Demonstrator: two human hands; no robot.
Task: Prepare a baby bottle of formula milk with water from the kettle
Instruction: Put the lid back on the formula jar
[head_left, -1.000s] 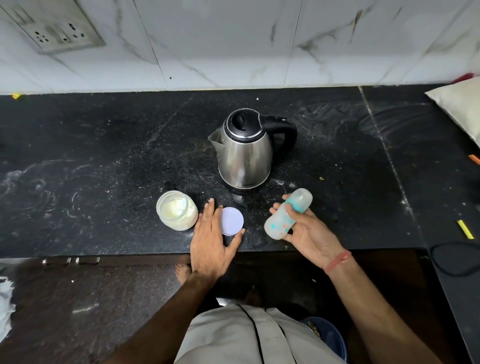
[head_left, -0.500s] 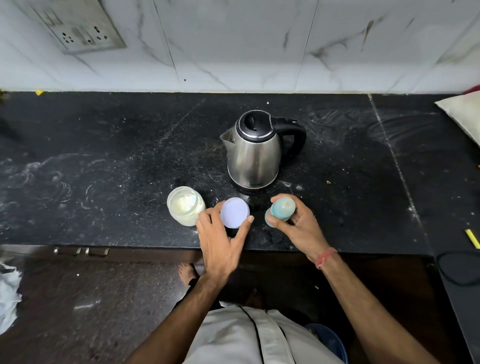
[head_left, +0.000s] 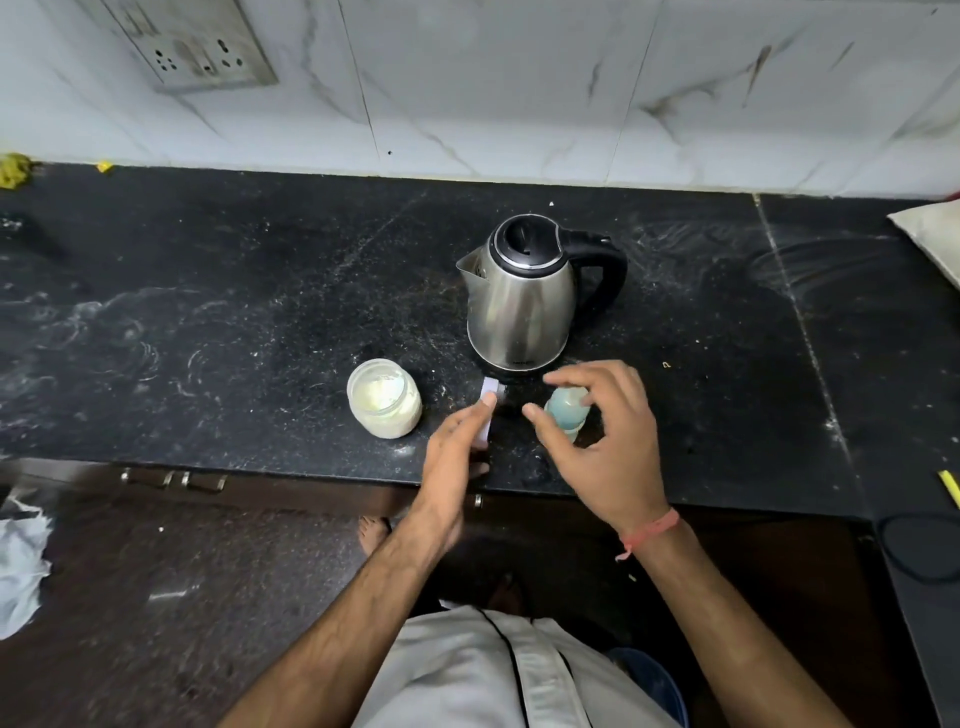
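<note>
Moved since a second ago: bottle, then lying slanted in the right palm, now stands upright on the counter; the white lid, then flat under the left hand, is now tipped on edge
Left hand (head_left: 457, 457): fingers fairly straight, thumb side pinching the white lid (head_left: 488, 410) just in front of the kettle
Right hand (head_left: 605, 441): fingers curled loosely around the top of the baby bottle (head_left: 566, 410); blur hides whether they touch it, so I cannot tell if it grips
Baby bottle: upright in front of the kettle, slightly to its right, cap on
Kettle (head_left: 524, 301): lid down, handle to the right, standing on the black counter (head_left: 234, 312)
Formula jar (head_left: 384, 397): open, pale powder inside, to the front-left of the kettle
Done, by my reading: jar opened, bottle set down
Left, by my reading: uncap bottle, add powder, pour water, close, shake
Count: one kettle, one bottle, one jar, one lid, two hands
No scoop visible near the kettle
</note>
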